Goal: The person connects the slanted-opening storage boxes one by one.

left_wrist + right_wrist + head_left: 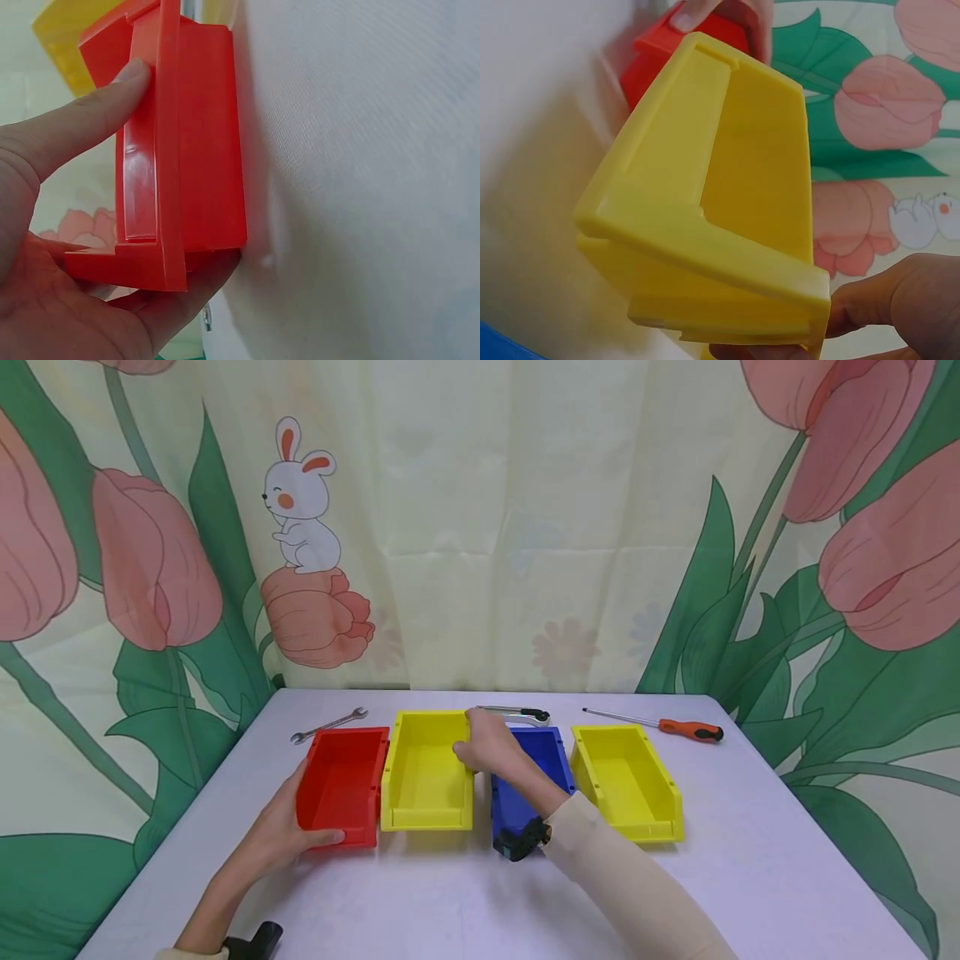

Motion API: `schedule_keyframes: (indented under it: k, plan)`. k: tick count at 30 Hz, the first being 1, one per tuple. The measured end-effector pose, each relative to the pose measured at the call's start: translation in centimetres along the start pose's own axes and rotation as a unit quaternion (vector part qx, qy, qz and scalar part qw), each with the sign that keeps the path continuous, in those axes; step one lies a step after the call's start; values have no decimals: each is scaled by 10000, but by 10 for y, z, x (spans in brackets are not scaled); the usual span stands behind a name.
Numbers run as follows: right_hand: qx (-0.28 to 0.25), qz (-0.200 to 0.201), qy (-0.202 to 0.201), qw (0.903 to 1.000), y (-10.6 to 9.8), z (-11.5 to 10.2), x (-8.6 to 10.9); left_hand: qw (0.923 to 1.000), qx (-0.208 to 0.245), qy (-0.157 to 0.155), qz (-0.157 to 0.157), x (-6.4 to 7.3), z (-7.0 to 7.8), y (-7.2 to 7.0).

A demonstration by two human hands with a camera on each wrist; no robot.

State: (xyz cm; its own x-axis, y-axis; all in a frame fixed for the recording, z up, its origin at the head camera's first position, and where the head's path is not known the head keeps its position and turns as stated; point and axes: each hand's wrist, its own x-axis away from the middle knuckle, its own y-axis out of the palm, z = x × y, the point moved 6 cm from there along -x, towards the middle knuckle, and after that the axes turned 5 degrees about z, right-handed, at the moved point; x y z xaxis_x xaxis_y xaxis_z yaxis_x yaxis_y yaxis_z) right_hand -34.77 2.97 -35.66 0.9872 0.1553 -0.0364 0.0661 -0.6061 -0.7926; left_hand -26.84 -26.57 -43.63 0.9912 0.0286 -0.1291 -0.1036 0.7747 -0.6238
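Observation:
On the left side of the table my left hand (272, 827) grips a red plastic bin (341, 785) by its left side. Its thumb (124, 88) presses on the front lip in the left wrist view, and the other fingers are partly hidden by the bin. Beside it, my right hand (491, 745) holds a yellow bin (426, 768) by the right side wall, toward the back. That bin hangs over the table close beside the red one, with a shadow below. Both bins look hollow with nothing inside. My right forearm crosses over a blue bin (507, 806).
A second yellow bin (626, 785) stands right of the blue one. Along the back lie a wrench (330, 725), a screwdriver (686, 729) with an orange and black handle, and metal tools (525, 717) partly behind the blue bin. A printed curtain (465, 527) hangs behind the table.

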Motion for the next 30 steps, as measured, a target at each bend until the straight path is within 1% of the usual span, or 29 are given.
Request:
schedule_keyframes:
  k: [4, 7, 14, 22, 30]
  plan:
    - [-18, 51, -6, 10000, -5, -6, -2, 10000, 9, -33, 2, -2, -1, 1]
    - [-80, 15, -15, 10000, -7, -9, -2, 10000, 9, -49, -4, -3, 0, 2]
    - [-273, -60, -39, 9996, -10, -14, -3, 10000, 52, 52, 49, -4, 2, 2]
    - [-392, -74, 182, 9990, -14, -16, -6, 9999, 43, -92, -42, -6, 2, 4]
    - [-465, -137, 247, 9985, -12, -14, -8, 9998, -26, -201, -76, -6, 1, 6]
